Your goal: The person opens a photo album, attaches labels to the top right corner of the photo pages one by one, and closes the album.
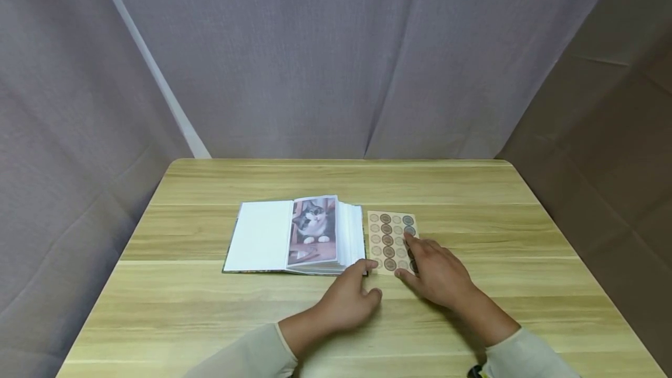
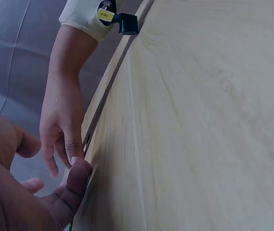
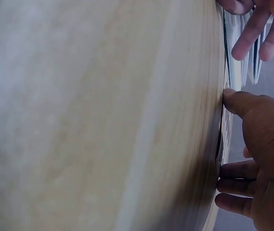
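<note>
A sheet of round stickers (image 1: pixel 388 240), in rows of pale and brown seals, lies flat on the table. My right hand (image 1: pixel 440 273) rests on its right side, fingers spread over the stickers and thumb at the lower edge. My left hand (image 1: pixel 346 302) is at the sheet's lower left corner, one fingertip touching there and the thumb apart. Just left of the sheet lies an open photo album (image 1: pixel 262 237), with a cat photo (image 1: pixel 313 229) on its right-hand page. In the right wrist view the album's pages (image 3: pixel 245 48) stand behind the left hand's fingers.
The wooden table (image 1: pixel 451 185) extends around the album and sheet. Grey curtains (image 1: pixel 294 57) hang behind it and on the left, with a darker brown cloth (image 1: pixel 609 150) to the right. A dark wrist device (image 2: pixel 126 23) sits at the right sleeve.
</note>
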`<action>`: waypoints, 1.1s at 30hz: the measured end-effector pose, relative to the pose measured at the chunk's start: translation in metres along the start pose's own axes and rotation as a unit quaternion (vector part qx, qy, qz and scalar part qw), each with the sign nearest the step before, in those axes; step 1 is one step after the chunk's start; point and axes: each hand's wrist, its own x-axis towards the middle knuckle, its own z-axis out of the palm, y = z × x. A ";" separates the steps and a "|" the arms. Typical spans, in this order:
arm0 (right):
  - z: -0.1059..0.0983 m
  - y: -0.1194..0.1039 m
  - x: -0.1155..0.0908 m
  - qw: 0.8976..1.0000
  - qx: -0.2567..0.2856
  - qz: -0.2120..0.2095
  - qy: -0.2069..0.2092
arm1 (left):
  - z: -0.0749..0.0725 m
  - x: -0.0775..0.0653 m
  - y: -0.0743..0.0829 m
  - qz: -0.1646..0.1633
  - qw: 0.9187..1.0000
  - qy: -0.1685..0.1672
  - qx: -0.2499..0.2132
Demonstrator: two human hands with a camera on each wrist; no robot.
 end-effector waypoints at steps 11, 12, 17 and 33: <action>-0.001 0.000 0.000 1.000 0.009 0.008 0.012 | 0.008 0.012 0.005 -0.013 0.999 0.023 -0.021; -0.001 0.000 0.000 1.000 0.010 0.009 0.012 | 0.009 0.012 0.005 -0.015 0.999 0.026 -0.021; 0.000 -0.001 0.000 1.000 0.012 0.017 0.009 | 0.011 0.014 0.005 -0.020 0.999 0.036 -0.019; -0.001 -0.002 -0.001 1.000 0.007 0.022 0.008 | 0.016 0.021 0.010 -0.017 0.992 0.086 -0.086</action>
